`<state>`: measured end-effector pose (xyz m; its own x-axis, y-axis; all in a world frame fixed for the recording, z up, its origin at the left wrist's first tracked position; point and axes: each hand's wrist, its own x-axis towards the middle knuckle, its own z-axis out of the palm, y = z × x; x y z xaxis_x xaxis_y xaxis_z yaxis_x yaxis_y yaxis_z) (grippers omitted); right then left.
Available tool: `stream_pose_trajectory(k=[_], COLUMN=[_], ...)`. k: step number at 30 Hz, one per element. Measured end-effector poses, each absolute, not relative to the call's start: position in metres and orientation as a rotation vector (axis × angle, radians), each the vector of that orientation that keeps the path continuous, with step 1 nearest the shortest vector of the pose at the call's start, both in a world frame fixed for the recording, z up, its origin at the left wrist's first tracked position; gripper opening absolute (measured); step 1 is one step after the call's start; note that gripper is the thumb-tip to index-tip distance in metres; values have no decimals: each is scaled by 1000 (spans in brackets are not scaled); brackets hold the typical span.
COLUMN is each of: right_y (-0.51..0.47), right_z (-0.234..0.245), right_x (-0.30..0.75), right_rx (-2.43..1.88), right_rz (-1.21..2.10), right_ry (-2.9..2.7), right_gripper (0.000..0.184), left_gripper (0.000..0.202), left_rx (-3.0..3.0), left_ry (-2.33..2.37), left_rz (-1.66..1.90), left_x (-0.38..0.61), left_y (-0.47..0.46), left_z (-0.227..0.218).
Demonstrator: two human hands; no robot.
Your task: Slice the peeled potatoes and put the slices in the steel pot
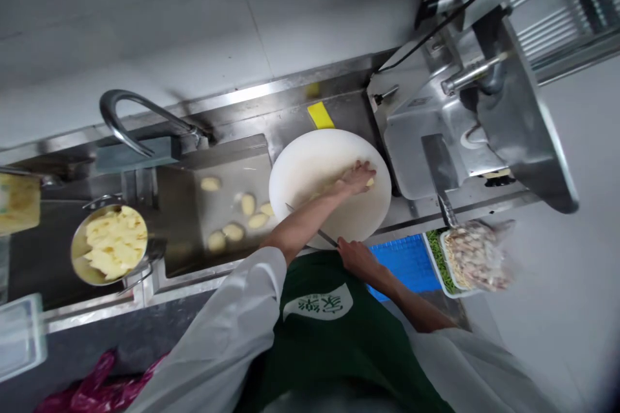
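My left hand (357, 178) reaches across the round white cutting board (310, 155) to its right part. Its fingers are bent over a pale peeled potato (371, 182), most of which is hidden beneath them. At the board's near edge, my right hand (356, 257) is closed around the handle of a knife. The knife's blade (328, 238) points left and away over the board, partly hidden under my left forearm. Several peeled potatoes (233, 231) lie in the sink basin (181, 219) left of the board.
A curved faucet (121, 122) overhangs the sink. At left stands a metal pot (77, 261) of pale slices. Behind the board lies a yellow cloth-like piece (321, 115). A slicing machine (523, 116) stands right, with a cleaver (438, 161) before it. A bag of meat-like pieces (479, 255) sits lower right.
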<state>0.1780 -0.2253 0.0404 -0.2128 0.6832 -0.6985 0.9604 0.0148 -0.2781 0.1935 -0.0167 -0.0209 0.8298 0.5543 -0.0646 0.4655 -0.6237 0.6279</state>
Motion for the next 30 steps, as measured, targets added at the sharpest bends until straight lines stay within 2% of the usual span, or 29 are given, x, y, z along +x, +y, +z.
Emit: stream_pose_trajectory(k=[3, 8, 11, 15, 18, 22, 25, 30], right_y=[-227, -231, -228, -220, -218, -225, -230, -235], right_z=[38, 31, 28, 31, 34, 36, 36, 37], right_x=[184, 207, 218, 220, 216, 212, 213, 221], right_rx=[1745, 1961, 2041, 2033, 2005, 1971, 1972, 2025], right_rz=[-1105, -1183, -1169, -1097, -1027, -1021, -1020, -955], right_ry=[1879, 1783, 1732, 1718, 1752, 1782, 1780, 1781], right_gripper=[29, 29, 27, 26, 27, 29, 27, 26], left_gripper=[39, 59, 60, 65, 71, 55, 42, 37], left_rx=[2316, 2266, 2302, 2259, 2161, 2052, 2091, 2186], left_ry=[809, 1148, 1268, 1206, 1235, 1294, 1211, 1082], left_rz=[209, 371, 198, 45, 277, 606, 649, 688], left_x=[180, 71, 5, -20, -9, -5, -11, -8], left_y=[-2, 34, 18, -45, -89, -120, -126, -124], left_z=[-26, 16, 36, 22, 0, -13, -13, -17])
